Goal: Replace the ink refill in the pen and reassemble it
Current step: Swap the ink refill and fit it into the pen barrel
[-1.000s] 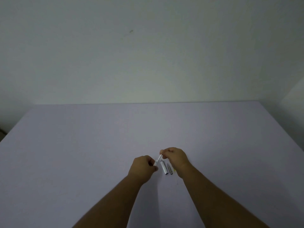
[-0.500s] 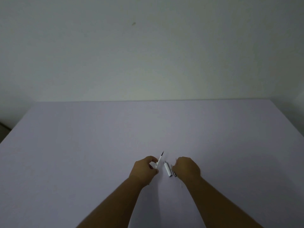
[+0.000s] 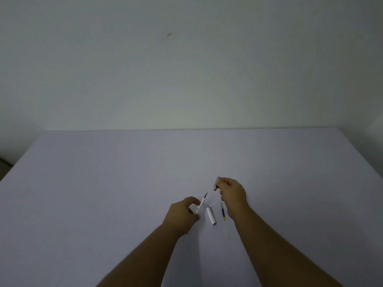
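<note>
My left hand pinched a thin white pen body with a dark tip, pointing to one o'clock. My right hand gripped a small grey pen piece at twelve o'clock from it. A white metal cap and a thin blue refill lay between my hands on the pale lilac table, all far from its edges.

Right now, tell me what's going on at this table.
A person is partway through swapping a pen's refill. The left hand holds the pen body with a refill sticking out, tip pointing away. The right hand holds a small pen piece raised above the table. Between the hands a white pen part lies flat, and a thin loose refill lies beside the right wrist. The pen is not yet reassembled.
</note>
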Action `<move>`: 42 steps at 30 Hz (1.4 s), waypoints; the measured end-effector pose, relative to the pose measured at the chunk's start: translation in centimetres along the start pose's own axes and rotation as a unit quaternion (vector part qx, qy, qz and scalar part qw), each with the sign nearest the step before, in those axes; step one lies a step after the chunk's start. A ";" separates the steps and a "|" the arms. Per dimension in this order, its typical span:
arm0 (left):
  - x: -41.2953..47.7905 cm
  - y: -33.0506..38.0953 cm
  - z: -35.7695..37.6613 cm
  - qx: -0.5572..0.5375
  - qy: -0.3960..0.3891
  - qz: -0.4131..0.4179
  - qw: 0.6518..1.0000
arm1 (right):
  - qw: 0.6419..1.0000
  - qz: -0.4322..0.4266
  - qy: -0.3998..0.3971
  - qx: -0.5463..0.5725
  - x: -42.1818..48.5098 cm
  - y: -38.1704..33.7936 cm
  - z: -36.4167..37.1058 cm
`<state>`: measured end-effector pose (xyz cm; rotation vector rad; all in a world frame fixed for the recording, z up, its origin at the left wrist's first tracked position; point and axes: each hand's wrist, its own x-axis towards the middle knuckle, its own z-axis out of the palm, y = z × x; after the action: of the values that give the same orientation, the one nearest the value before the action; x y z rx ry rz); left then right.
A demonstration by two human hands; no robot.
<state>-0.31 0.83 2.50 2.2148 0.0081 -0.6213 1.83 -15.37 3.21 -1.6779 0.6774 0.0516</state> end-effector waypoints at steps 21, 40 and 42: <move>-2.4 1.5 -0.3 0.035 0.067 0.008 0.997 | 0.987 0.004 -0.161 -0.018 -4.1 -0.8 -0.4; -3.6 3.7 -1.0 0.024 0.100 0.046 0.994 | 0.987 0.003 -0.156 -0.046 -4.9 -2.7 -0.7; -3.5 3.9 -1.3 0.025 0.103 0.043 0.993 | 0.986 0.001 -0.165 -0.008 -5.1 -2.9 -0.8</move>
<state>-2.06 -0.13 7.49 2.3051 0.0035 -0.3479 -1.29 -13.83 7.98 -1.6343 0.4284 0.3289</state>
